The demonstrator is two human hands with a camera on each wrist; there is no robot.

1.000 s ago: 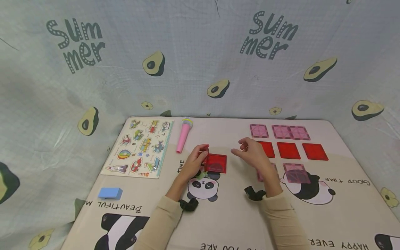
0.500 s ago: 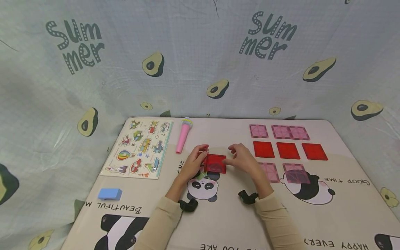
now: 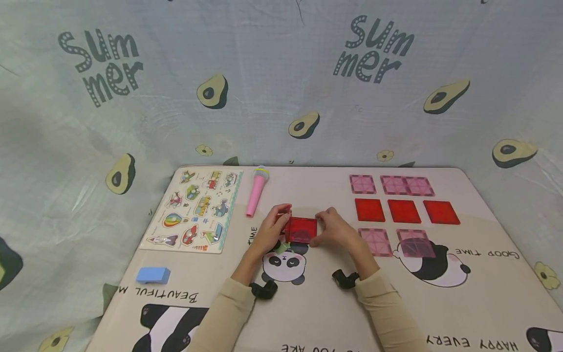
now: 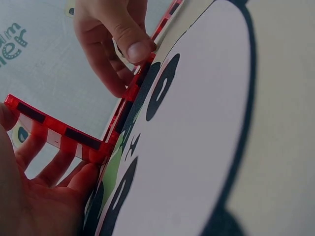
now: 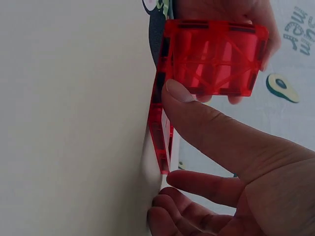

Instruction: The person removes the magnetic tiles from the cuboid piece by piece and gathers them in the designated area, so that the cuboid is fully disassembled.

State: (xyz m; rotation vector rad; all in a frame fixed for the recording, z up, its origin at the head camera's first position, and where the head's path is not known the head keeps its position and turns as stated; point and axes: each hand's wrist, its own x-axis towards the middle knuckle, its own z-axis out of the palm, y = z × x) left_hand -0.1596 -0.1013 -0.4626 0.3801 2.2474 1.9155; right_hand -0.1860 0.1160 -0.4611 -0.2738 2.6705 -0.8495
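Two red see-through magnetic tiles meet edge to edge near the middle of the table. One, the flat tile point(image 3: 303, 231), lies above the printed panda's head. At its left side stands the upright tile point(image 5: 216, 59). My left hand point(image 3: 269, 235) holds the upright tile, its fingers against the outer face and the thumb by the top edge in the left wrist view. My right hand point(image 3: 338, 233) pinches the flat tile along its right side, thumb by the near corner and index finger by the far one. The other right fingers curl below, close to the table.
At the right lie several more tiles: a row of red tiles point(image 3: 403, 211) between pink tiles point(image 3: 362, 184) behind and pink tiles point(image 3: 375, 242) in front. On the left are a picture puzzle board point(image 3: 191, 210), a pink toy microphone point(image 3: 256, 193) and a blue block point(image 3: 153, 275).
My right hand has come leftward from beside the red tiles to the flat tile's right edge and taken hold there. The left hand stays at the upright tile.
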